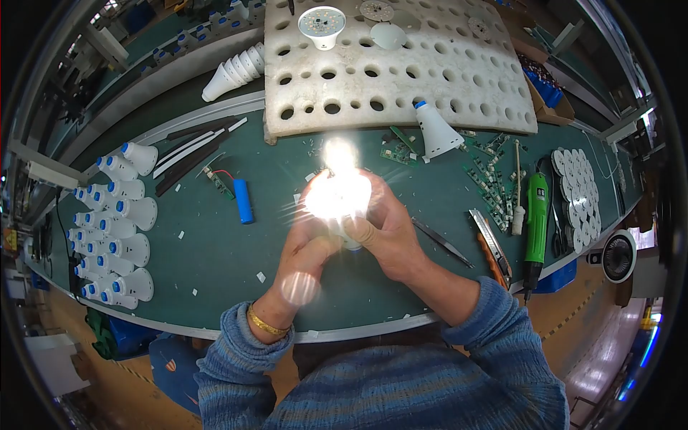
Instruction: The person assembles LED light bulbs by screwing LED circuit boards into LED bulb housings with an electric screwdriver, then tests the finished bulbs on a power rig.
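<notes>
A brightly lit bulb [337,195] glows between my two hands over the middle of the green mat, and its glare hides most of its shape. My left hand [308,240] is wrapped round its left side, thumb pointing inward. On the other side my right hand [387,229] grips it, with the thumb near its lower part. A blue cylindrical cell [243,201] with a small circuit board [218,183] lies left of my hands. Metal tweezers [443,242] rest just right of my right hand.
White bulb housings [132,247] stand in rows at left. A foam board [401,72] with holes spans the back, holding an LED bulb [322,25]. A white cone housing [436,130], circuit boards [491,186], a cutter [491,244], a green screwdriver [536,218] and round discs [575,197] lie rightward.
</notes>
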A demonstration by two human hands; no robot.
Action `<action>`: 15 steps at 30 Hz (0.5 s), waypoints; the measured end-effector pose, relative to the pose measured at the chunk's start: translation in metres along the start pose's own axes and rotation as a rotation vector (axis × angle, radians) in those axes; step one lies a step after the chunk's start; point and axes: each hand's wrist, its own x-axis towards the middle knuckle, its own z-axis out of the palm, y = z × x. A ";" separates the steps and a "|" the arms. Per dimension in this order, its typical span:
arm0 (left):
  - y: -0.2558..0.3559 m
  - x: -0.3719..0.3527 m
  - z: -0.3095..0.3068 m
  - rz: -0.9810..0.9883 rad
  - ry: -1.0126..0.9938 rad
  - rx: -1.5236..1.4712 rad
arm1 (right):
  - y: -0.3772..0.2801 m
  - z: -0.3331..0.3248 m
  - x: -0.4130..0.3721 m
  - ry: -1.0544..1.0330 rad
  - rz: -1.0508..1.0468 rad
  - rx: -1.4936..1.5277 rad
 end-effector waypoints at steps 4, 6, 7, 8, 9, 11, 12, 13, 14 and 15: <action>0.005 -0.001 0.005 -0.021 0.004 -0.034 | -0.002 0.000 -0.001 0.003 0.008 -0.001; 0.006 0.000 0.006 -0.017 0.003 -0.071 | 0.000 0.001 -0.001 0.007 -0.007 0.014; 0.006 0.000 0.006 -0.015 0.003 -0.090 | 0.000 0.001 -0.002 0.007 -0.013 0.008; 0.007 0.000 0.007 -0.019 0.008 -0.101 | 0.000 0.001 -0.002 0.007 -0.021 0.002; 0.007 -0.001 0.008 -0.022 0.012 -0.112 | 0.000 0.001 -0.002 0.007 -0.028 -0.005; 0.007 -0.001 0.008 -0.024 0.019 -0.118 | 0.000 0.001 -0.002 0.006 -0.035 -0.023; 0.006 -0.001 0.007 -0.022 0.021 -0.111 | 0.000 0.001 -0.003 0.006 -0.038 -0.031; 0.005 -0.001 0.007 -0.021 0.022 -0.103 | 0.000 0.001 -0.003 0.003 -0.042 -0.033; 0.004 -0.001 0.006 -0.021 0.025 -0.093 | 0.000 0.001 -0.002 -0.001 -0.047 -0.035; 0.003 0.000 0.005 -0.022 0.028 -0.081 | 0.000 0.001 -0.002 -0.004 -0.052 -0.037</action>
